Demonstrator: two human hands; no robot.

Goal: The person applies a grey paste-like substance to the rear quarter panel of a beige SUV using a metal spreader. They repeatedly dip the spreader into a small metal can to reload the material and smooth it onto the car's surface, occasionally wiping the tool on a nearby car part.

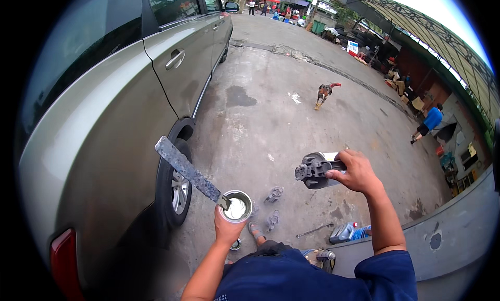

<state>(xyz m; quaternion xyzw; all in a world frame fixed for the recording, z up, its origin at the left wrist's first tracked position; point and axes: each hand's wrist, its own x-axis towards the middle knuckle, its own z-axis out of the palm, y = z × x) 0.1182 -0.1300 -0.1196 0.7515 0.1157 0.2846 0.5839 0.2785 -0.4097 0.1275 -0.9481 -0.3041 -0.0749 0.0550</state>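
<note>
My left hand (pixel 229 229) is wrapped around a small open can (pixel 249 217) with creamy white stuff inside. Out of the can leans a long flat stick (pixel 188 168), crusted grey, its upper end toward the car. Held out to the right, my right hand (pixel 357 171) grips a dark grey, ribbed part (pixel 312 170) set against a round, can-like body (pixel 316 184) with a pale side; its exact kind is not plain. Two grey castings (pixel 274 195) lie on the ground below, between my hands. Beside my foot stands another small tin (pixel 236 244), partly hidden by my forearm.
A greenish-grey car (pixel 120 82) fills the left, its rear wheel (pixel 179 194) close to my left hand. A rooster (pixel 324 94) stands ahead. Near my right side are a jug (pixel 342 232), a thin rod (pixel 315 229) and a grey ledge (pixel 416 249). Someone in blue (pixel 431 121) is far right.
</note>
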